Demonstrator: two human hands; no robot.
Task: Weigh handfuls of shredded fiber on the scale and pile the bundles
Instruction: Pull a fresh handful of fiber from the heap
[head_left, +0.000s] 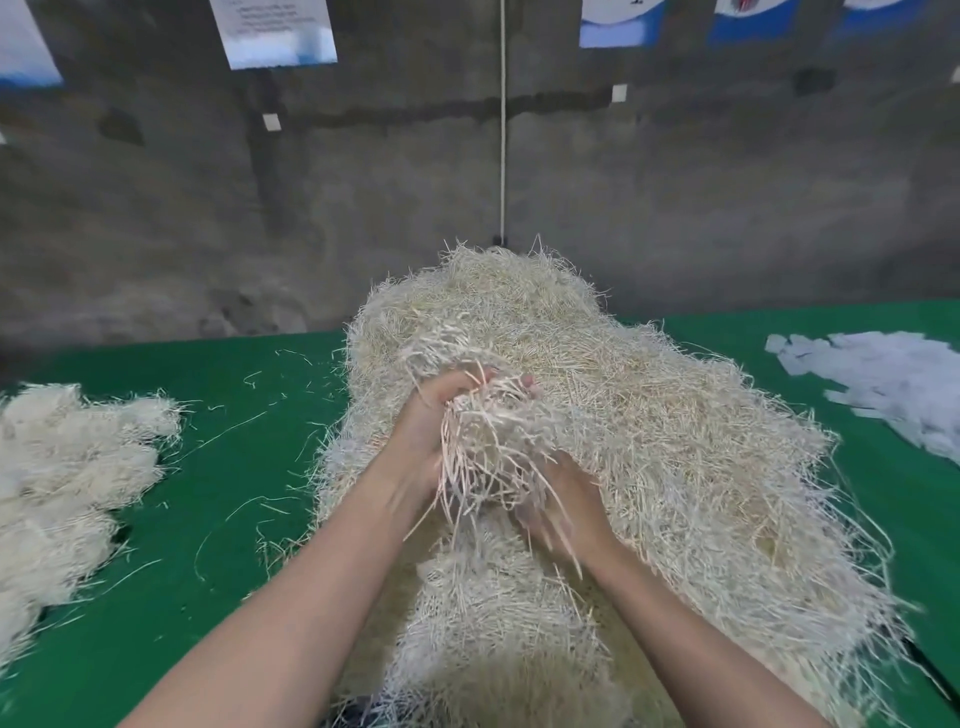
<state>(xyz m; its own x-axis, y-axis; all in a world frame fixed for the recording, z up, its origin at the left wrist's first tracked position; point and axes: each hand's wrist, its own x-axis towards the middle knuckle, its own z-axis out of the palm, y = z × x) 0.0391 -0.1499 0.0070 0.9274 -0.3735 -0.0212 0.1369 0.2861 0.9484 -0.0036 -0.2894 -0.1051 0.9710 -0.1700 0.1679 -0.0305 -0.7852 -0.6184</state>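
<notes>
A big mound of cream shredded fiber (649, 441) covers the middle of the green table (234, 467). Both hands are in its near face around one handful of fiber (493, 431). My left hand (421, 431) curls round the handful from the left, fingertips buried in the strands. My right hand (566, 499) cups it from below on the right, blurred, with strands hanging over the fingers. A pile of lighter fiber bundles (62, 478) lies at the table's left edge. No scale shows in this view.
Loose strands (244, 431) are scattered on the green surface between the mound and the left pile. White paper scraps (883, 384) lie at the far right. A grey concrete wall (675, 197) with a hanging white cord (502, 130) stands behind the table.
</notes>
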